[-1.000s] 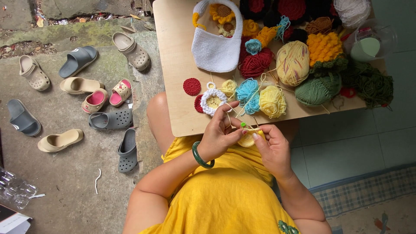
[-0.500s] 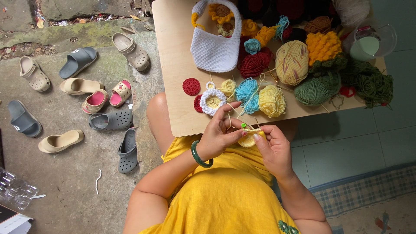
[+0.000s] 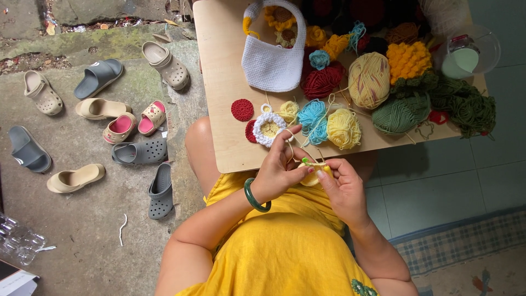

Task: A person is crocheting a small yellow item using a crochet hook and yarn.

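Observation:
My left hand [image 3: 278, 171], with a green bangle [image 3: 255, 196] on the wrist, pinches a small yellow crochet piece [image 3: 312, 177] just below the table's near edge. A pale yarn strand runs over its raised index finger. My right hand [image 3: 342, 189] meets it from the right, fingers closed around a green-handled crochet hook [image 3: 307, 161] at the piece. The strand leads up to a pale yellow yarn ball [image 3: 343, 129] on the wooden table [image 3: 224, 82]. I wear a yellow top.
The table holds a white crocheted bag [image 3: 272, 66], a red disc [image 3: 242, 109], a white-edged flower [image 3: 268, 129], blue yarn [image 3: 313, 116], several yarn balls and a clear plastic tub [image 3: 471, 52]. Several sandals and clogs [image 3: 139, 152] lie on the concrete floor at left.
My hands stay together on the yellow piece with only small finger movements. The view has shifted slightly.

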